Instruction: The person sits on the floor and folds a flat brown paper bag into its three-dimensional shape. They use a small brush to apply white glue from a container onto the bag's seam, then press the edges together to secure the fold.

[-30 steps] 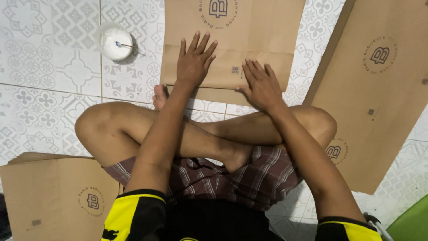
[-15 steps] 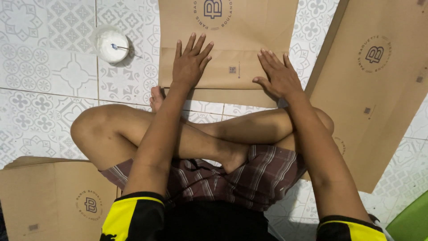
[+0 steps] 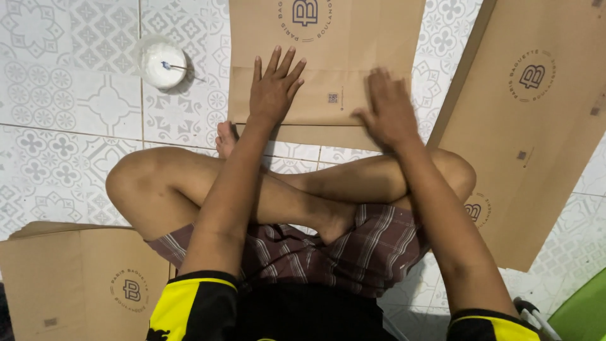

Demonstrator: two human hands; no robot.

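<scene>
A stack of flat brown paper bags (image 3: 82, 287) lies nearest, at the left knee. Beyond the crossed legs, the left hand (image 3: 273, 91) and right hand (image 3: 388, 110) press flat, fingers spread, on a folded brown paper bag (image 3: 328, 38) on the tiled floor (image 3: 63, 145). A white round container (image 3: 163, 62) sits farther left

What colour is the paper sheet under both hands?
Plain kraft brown, with a dark round logo; the paper sheet shows in the head view, the only one.

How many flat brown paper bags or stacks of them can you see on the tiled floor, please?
3: one under both hands, one stack at far right, one stack at lower left. Stacks may hide more.
</scene>
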